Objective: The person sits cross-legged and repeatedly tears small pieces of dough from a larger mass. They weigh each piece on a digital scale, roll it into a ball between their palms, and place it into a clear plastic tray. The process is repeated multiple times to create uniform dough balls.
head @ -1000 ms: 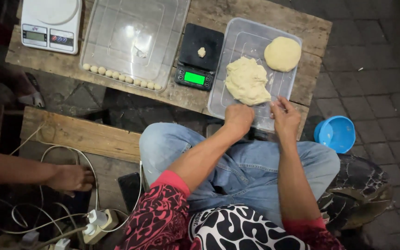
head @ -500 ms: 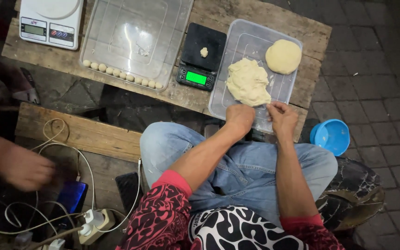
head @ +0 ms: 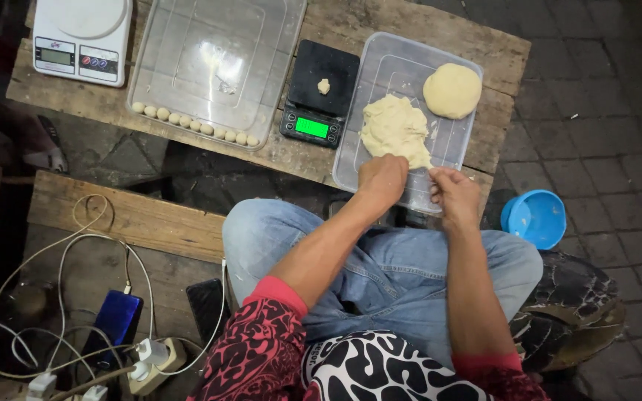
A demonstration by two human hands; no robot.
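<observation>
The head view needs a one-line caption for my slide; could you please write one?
Left hand on the rough dough mass in a clear tray, right hand alongside, black scale nearby.

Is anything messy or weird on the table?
Nothing is spilled or broken. The small dough balls sit in a neat row in the clear tray, and one tiny piece lies on the black scale. The only untidy thing is the tangle of white cables lower left.
</observation>
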